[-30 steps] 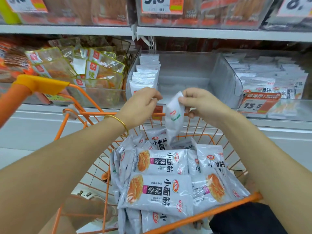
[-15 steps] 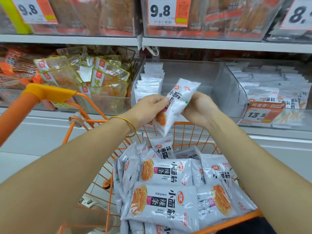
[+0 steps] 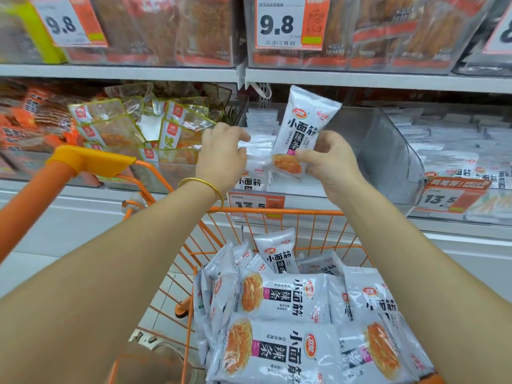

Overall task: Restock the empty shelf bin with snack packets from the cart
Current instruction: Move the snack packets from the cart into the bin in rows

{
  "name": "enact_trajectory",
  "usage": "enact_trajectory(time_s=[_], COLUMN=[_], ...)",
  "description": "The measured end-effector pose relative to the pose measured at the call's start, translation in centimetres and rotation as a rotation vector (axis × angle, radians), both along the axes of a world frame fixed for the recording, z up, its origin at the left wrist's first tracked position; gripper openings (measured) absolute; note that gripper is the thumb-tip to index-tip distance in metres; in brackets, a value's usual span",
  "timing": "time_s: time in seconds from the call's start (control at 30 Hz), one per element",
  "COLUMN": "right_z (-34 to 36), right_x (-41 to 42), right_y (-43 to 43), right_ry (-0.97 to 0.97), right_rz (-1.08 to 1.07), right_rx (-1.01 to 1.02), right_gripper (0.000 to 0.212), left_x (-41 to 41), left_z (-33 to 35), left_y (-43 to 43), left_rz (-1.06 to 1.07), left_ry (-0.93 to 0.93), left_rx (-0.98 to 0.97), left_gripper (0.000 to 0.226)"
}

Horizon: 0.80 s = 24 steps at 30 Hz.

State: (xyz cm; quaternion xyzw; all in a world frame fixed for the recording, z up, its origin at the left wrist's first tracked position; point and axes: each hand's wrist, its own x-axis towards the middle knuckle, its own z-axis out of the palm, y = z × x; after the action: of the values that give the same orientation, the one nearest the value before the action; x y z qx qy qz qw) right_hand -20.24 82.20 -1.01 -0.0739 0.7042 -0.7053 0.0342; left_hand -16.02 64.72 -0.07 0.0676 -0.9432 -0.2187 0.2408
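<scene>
A person's right hand [image 3: 329, 164] pinches the lower end of a white foil snack packet [image 3: 304, 126], held upright before the clear plastic shelf bin [image 3: 388, 156]. The left hand [image 3: 221, 156] hovers just beside it, fingers curled; whether it grips anything cannot be told. More matching packets [image 3: 279, 297] fill the orange wire cart [image 3: 304, 211] below.

The clear shelf bin [image 3: 388, 151] is open on top, and its middle and right part has room. A row of white packets [image 3: 261, 120] fills its left side. The upper shelf [image 3: 360, 80] sits above, with a gap under it. The left hand [image 3: 221, 156] and the right hand [image 3: 329, 162], pinching a snack packet [image 3: 303, 128], are at the bin's front. The orange cart rim [image 3: 277, 210] runs just below.
</scene>
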Motion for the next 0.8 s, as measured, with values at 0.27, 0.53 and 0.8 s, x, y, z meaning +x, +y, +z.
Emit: enact_trajectory(time_s=[0.27, 0.53, 0.8], right_z=[-1.5, -1.7, -2.3], right_x=[0.2, 0.5, 0.0], right_y=[-2.1, -3.4, -4.9], right_ry=[0.065, 0.145, 0.21], right_rz=[0.109, 0.146, 0.178], right_rx=[0.16, 0.525, 0.904], right_gripper=[0.037, 0.033, 0.03], left_x=[-0.6, -1.6, -2.3], left_z=[-1.1, -0.6, -1.1], left_y=[-1.1, -1.5, -2.1], left_rz=[0.013, 0.068, -0.007], left_ry=[-0.084, -0.079, -0.119], left_rx=[-0.368, -0.233, -0.14], left_gripper=[0.029, 0.014, 0.027])
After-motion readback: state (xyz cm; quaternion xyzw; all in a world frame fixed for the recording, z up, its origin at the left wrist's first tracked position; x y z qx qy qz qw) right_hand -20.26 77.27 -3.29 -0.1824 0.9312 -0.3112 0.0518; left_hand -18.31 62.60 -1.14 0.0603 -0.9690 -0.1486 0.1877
